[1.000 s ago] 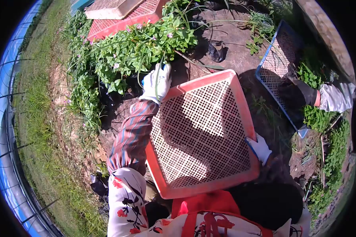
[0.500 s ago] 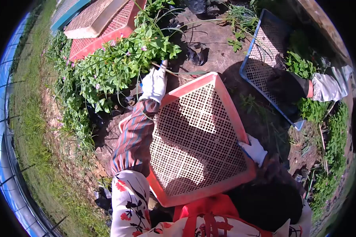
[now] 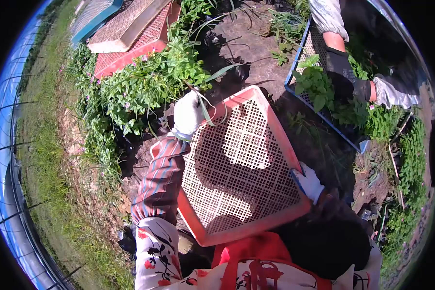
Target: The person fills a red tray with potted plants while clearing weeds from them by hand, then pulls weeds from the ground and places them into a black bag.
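Note:
A red-rimmed tray [image 3: 241, 159] with a pale mesh bottom lies tilted in front of me, and no contents show in it. My right hand [image 3: 308, 182], in a white glove, grips its right rim. Above the tray's upper left edge is my left hand [image 3: 187, 114], also gloved and closed. A long-bladed grass weed [image 3: 207, 108] sticks out from its fingers and hangs over the rim. Leafy plants with small pink flowers [image 3: 145, 92] grow just beyond that hand.
Stacked red, cream and teal trays [image 3: 130, 36] rest on the plants at upper left. On the right, another person's dark-gloved hands [image 3: 340, 65] are over a blue-rimmed tray [image 3: 319, 113], with leafy greens [image 3: 316, 89] there. Dark ground sheet [image 3: 253, 36] lies between.
My left hand has drawn back from the plants toward me, with the grass weed in it. My right hand stays on the rim. The other person's second arm and leafy greens have appeared over the blue-rimmed tray.

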### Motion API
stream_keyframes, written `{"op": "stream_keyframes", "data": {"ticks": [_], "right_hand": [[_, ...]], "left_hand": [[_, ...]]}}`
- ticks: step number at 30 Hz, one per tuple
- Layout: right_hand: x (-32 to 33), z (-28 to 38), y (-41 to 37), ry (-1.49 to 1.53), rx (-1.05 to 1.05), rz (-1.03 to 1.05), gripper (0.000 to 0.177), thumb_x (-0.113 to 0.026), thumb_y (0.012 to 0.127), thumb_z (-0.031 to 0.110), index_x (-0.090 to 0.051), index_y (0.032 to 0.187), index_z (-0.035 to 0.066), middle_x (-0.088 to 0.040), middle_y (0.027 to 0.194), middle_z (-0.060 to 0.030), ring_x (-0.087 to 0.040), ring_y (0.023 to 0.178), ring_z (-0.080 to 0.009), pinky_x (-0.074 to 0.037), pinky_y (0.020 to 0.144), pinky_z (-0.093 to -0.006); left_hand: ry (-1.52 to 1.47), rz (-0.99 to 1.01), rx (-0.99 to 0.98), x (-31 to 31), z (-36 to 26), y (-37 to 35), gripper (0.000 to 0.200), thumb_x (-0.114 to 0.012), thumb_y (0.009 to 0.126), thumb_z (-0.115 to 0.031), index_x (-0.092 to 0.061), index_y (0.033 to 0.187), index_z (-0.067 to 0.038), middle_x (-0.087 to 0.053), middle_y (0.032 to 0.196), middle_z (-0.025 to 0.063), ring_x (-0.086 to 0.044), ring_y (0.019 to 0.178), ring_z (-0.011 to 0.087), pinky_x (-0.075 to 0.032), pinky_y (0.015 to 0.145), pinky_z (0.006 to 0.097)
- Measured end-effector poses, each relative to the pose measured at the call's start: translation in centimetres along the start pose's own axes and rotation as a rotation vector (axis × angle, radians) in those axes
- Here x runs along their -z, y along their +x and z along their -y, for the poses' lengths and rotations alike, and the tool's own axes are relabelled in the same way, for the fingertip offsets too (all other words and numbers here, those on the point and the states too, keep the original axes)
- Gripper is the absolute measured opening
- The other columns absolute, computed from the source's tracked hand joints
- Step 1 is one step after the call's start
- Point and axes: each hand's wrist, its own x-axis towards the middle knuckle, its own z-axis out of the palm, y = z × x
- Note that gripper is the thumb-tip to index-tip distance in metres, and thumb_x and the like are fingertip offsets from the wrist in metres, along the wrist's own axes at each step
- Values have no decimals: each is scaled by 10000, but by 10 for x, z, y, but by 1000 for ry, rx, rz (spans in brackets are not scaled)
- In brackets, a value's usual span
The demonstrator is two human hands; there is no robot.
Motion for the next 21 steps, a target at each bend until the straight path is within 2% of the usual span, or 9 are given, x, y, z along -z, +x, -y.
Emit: {"op": "stream_keyframes", "data": {"ticks": [1,8,9,10,11,13,15,19,21], "right_hand": [[-2,-3,2,94,-13,-42,395,-529,854,239,-491,1160,-8,-605,1028,-167,-574,967,-253,-421,868,-339],[-17,-5,91,149,161,82,318,-491,889,226,-537,1106,-1,-608,1037,-126,-558,955,-188,-413,843,-291],[-18,-27,110,325,52,201,300,-512,881,221,-557,1083,4,-613,1030,-121,-566,939,-183,-422,825,-292],[-8,14,87,254,88,275,334,-542,860,263,-567,1072,7,-616,1003,-144,-573,938,-241,-424,832,-333],[4,43,74,-252,229,145,413,-569,832,329,-556,1088,4,-587,1039,-187,-555,955,-310,-417,844,-377],[15,25,69,-322,468,-44,471,-616,805,228,-493,1213,27,-578,1080,-128,-549,1000,-226,-402,899,-317],[33,25,56,-58,347,69,459,-607,788,202,-509,1219,81,-528,1191,-130,-507,1101,-260,-398,927,-333],[44,33,27,-96,358,412,418,-575,746,78,-560,1164,82,-572,1122,-101,-543,1049,-232,-412,911,-319],[41,30,25,-273,407,391,378,-565,756,85,-575,1134,69,-598,1036,-98,-570,982,-234,-427,880,-328]], "left_hand": [[127,-134,-132,-8,-13,-14,229,-601,718,-59,-568,944,-49,-571,669,136,-573,572,317,-442,508,364],[133,393,-20,-68,-154,-143,129,-486,781,-143,-477,900,-94,-563,671,129,-573,503,286,-434,450,414],[44,502,33,-82,-171,-162,116,-481,785,-146,-479,890,-96,-574,652,121,-580,504,289,-436,455,423],[2,568,58,-97,-184,-182,112,-486,785,-151,-482,883,-97,-583,640,119,-585,508,296,-440,462,431],[-41,633,81,-109,-197,-198,108,-491,785,-157,-484,876,-98,-593,629,117,-590,511,303,-444,469,440],[-60,673,216,-114,-209,-204,119,-553,778,-165,-480,841,-94,-563,677,135,-570,559,334,-434,480,448],[-106,582,225,-114,-207,-204,121,-553,777,-147,-468,832,-81,-564,699,144,-571,570,337,-436,481,447],[-82,626,125,-114,-207,-208,143,-543,774,-119,-455,876,-69,-562,709,159,-579,589,335,-444,489,450],[-92,629,127,-117,-208,-209,154,-539,774,-119,-454,892,-68,-561,714,160,-579,590,335,-458,505,453]]}}
